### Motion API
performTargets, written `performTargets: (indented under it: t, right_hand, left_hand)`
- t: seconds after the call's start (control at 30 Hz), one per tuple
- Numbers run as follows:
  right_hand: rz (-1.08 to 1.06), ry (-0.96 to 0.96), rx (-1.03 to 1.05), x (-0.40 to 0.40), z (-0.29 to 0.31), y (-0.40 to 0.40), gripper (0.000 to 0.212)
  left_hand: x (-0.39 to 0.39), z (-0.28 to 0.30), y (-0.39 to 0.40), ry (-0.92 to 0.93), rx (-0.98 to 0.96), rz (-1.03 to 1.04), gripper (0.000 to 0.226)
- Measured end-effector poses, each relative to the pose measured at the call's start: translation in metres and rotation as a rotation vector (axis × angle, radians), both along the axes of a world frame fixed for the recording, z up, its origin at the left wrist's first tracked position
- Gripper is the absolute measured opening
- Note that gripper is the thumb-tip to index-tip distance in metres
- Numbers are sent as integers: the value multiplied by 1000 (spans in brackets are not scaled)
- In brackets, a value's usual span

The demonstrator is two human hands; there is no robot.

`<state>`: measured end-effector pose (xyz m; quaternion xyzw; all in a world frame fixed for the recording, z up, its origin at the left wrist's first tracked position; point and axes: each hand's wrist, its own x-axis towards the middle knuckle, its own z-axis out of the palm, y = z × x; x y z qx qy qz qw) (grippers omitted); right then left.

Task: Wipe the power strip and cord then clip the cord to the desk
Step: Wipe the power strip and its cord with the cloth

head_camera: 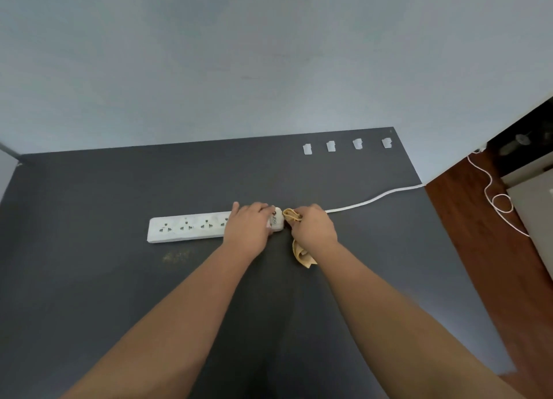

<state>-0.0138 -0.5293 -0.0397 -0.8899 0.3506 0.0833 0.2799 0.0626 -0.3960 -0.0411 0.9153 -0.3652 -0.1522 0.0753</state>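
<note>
Soft, even light fills the scene, moderately bright, with no hard source showing; the pale wall (pixel 239 54) reads a flat blue-grey, slightly darker toward the upper left. The dark counter (pixel 89 279) takes a faint sheen and carries only weak, diffuse shadows under the forearms and close beneath the power strip (pixel 185 228). The wide-angle lens bends straight lines: the counter's far edge bows and the right wall corner leans sharply. Detail is soft overall, with socket holes smeared, the small clips (pixel 330 146) at the far edge blurry, and the forearms near the bottom edge stretched and unsharp
</note>
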Motion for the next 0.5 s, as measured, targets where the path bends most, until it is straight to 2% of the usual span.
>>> performTargets:
  t: [0.27,0.43,0.5]
  right_hand:
    - [-16,121,-73,-28,6,-76,24]
    - [88,60,-66,-14,0,-41,19]
    - [162,11,-34,-8,-2,-18,21]
  left_hand:
    - [-11,-3,-2,19,-31,136,57]
    - [-29,-2,-15,-4,14,202,65]
    - [-34,-2,-21,-14,3,228,60]
